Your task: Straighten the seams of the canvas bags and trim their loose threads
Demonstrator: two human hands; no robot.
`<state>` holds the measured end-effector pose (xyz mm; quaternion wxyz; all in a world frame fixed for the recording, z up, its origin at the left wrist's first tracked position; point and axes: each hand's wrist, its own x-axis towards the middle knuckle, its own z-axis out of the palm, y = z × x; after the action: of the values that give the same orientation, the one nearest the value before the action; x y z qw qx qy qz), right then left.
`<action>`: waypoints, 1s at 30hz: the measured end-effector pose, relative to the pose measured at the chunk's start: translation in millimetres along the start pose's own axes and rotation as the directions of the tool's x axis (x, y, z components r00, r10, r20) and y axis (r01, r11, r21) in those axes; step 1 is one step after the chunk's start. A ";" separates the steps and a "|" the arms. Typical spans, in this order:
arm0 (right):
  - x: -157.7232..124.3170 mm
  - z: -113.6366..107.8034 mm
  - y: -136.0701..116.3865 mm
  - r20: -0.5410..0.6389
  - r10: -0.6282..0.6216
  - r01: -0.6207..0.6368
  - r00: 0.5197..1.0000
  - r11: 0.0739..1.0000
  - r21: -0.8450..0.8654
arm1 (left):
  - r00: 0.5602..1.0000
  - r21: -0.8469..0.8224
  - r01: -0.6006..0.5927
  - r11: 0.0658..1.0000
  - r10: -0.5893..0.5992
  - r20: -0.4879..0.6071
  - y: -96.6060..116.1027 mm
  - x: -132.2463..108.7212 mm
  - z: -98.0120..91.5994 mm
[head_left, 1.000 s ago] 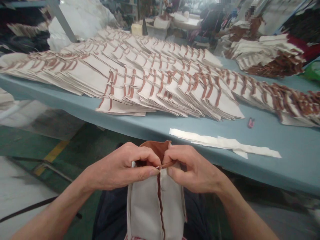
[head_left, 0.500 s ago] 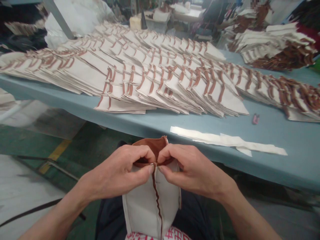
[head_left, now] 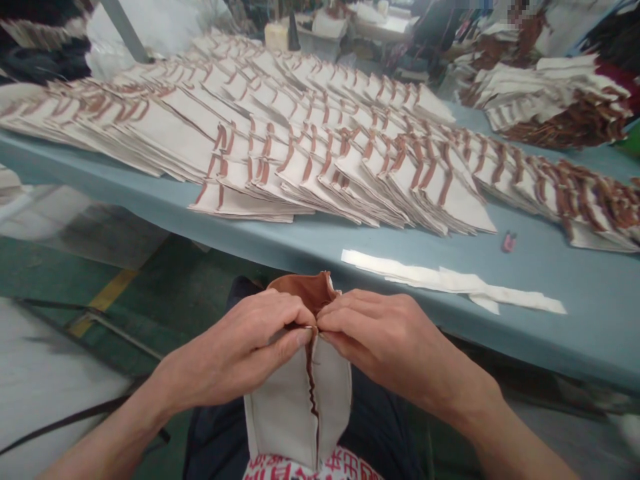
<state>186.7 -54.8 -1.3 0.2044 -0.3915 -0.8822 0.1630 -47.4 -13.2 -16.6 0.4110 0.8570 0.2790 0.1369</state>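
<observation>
A white fabric pouch (head_left: 280, 417) with a brown lining stands upright at my lap, its open mouth toward the table. Down its middle runs a seam with a wavy brown edge. My left hand (head_left: 245, 347) pinches the pouch's top edge just left of the seam, thumb in front and fingers over the rim. Right beside it, my right hand (head_left: 385, 340) grips the same edge on the other side of the seam, its fingertips partly hidden. The two hands nearly touch at the top of the seam.
A blue-covered table (head_left: 165, 213) crosses the view, bearing overlapping rows of white pieces (head_left: 310, 167) with brown edges. Near its front edge lie white strips (head_left: 450, 280) and a small pink tool (head_left: 509, 241). More folded pieces (head_left: 545, 100) are heaped at the back right.
My right hand has turned so its back faces up more, with its fingers brought over the pouch's edge. The left hand keeps its pinch, and the pouch's right side has drawn in slightly.
</observation>
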 end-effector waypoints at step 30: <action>-19.3 36.2 -3.8 -0.170 0.060 -0.079 0.984 0.991 -0.109 | 0.969 -0.172 0.245 0.954 -0.235 0.081 2.0 1.4 41.1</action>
<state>178.5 -76.5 -35.4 0.2485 -0.4454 -0.8559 0.0857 -26.5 -39.2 -40.7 0.5086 0.7797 0.3551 0.0852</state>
